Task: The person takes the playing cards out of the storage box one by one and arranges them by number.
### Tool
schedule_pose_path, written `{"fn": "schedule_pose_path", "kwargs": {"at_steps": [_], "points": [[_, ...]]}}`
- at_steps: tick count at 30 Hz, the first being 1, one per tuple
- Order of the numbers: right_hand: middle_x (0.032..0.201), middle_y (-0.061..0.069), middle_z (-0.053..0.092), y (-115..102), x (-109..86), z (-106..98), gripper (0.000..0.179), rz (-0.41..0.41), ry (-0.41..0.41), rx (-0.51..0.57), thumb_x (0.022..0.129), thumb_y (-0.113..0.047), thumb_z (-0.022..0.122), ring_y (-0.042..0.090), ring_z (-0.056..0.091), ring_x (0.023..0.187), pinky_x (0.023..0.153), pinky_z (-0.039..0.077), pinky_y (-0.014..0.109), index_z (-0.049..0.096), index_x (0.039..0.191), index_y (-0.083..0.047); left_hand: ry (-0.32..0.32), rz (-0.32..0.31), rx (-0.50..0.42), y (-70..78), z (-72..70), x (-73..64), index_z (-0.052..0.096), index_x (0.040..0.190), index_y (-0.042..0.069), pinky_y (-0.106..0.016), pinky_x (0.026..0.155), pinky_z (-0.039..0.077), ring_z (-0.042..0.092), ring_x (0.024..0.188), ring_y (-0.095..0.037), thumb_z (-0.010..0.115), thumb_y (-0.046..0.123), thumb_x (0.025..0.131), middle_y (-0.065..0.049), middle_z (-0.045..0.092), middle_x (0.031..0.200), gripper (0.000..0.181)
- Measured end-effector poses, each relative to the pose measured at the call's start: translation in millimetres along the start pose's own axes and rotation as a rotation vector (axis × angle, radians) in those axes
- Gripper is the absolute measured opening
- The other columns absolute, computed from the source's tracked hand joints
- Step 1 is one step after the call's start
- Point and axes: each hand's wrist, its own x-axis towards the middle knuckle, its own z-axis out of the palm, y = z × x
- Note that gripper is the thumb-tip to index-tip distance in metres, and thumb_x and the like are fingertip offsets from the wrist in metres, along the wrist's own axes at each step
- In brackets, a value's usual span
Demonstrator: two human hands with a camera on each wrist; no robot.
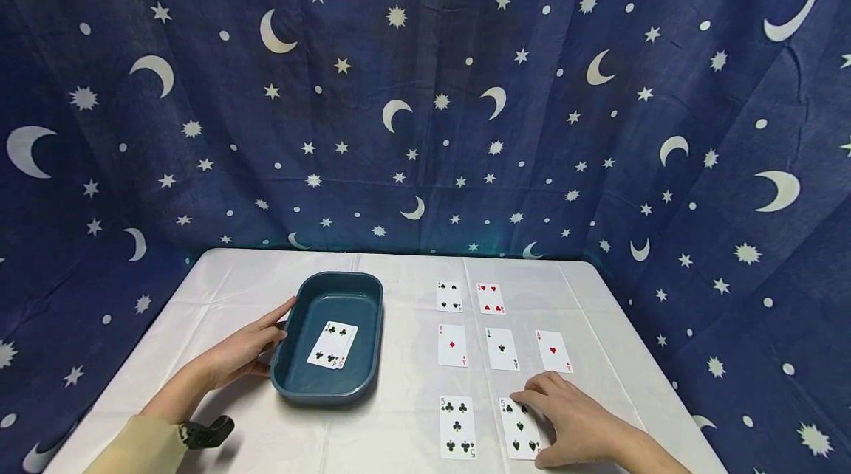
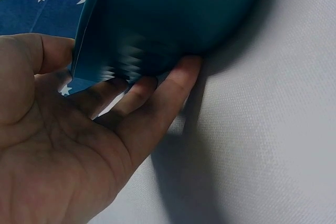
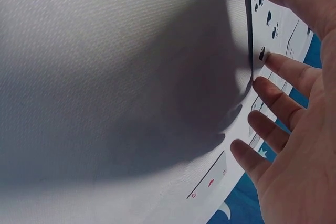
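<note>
My left hand (image 1: 236, 356) touches the left side of a dark teal tray (image 1: 375, 341). In the left wrist view its thumb (image 2: 55, 53) meets the rim and the other fingers rest on the outer wall, fairly straight. Inside the tray lie overlapping playing cards, a four of clubs (image 1: 332, 345) on top. At the front right my right hand (image 1: 578, 418) holds a five of spades (image 1: 518, 430) by its edges, thumb at the lower corner and a fingertip at the top edge. The right wrist view shows this card (image 3: 265, 22) edge-on between thumb and index finger.
Left of it lies a five of clubs (image 1: 457, 426). Behind are an ace of diamonds (image 1: 452, 345), ace of clubs (image 1: 501, 348) and ace of hearts (image 1: 554, 351). Farther back lie a four of spades (image 1: 449, 297) and four of hearts (image 1: 490, 298), on a white-covered table (image 1: 405, 311).
</note>
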Motion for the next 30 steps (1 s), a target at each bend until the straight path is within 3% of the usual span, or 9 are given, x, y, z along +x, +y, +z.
{"fn": "schedule_pose_path", "kwargs": {"at_steps": [13,21,30], "points": [[0.123,-0.015,0.05,1,-0.1,1,0.085,0.014,-0.011,0.022,0.058,-0.046,0.091,0.012,0.046,0.115,0.096,0.045,0.042,0.065,0.136,-0.026,0.001,0.0,0.012,0.3,-0.1,0.3,0.012,0.166,0.034,-0.05,0.081,0.055,0.038,0.127,-0.04,0.043,0.016,0.105,-0.022,0.021,0.146,0.07],[0.12,-0.014,0.051,0,-0.9,1,0.088,-0.037,0.045,-0.014,0.055,-0.047,0.092,0.013,0.047,0.113,0.093,0.046,0.042,0.065,0.136,-0.024,0.0,-0.003,0.008,-0.5,0.3,-0.3,0.012,0.166,0.034,-0.052,0.083,0.055,0.036,0.133,-0.041,0.044,0.017,0.105,-0.022,0.02,0.15,0.071],[0.126,-0.013,0.053,-2,6.2,-10,0.091,0.017,0.015,-0.012,0.064,-0.057,0.088,0.015,0.048,0.119,0.096,0.046,0.048,0.06,0.144,-0.024,-0.007,-0.001,-0.008,0.3,0.8,-1.3,0.011,0.166,0.034,-0.052,0.082,0.055,0.031,0.136,-0.042,0.043,0.015,0.105,-0.022,0.017,0.153,0.072]]}}
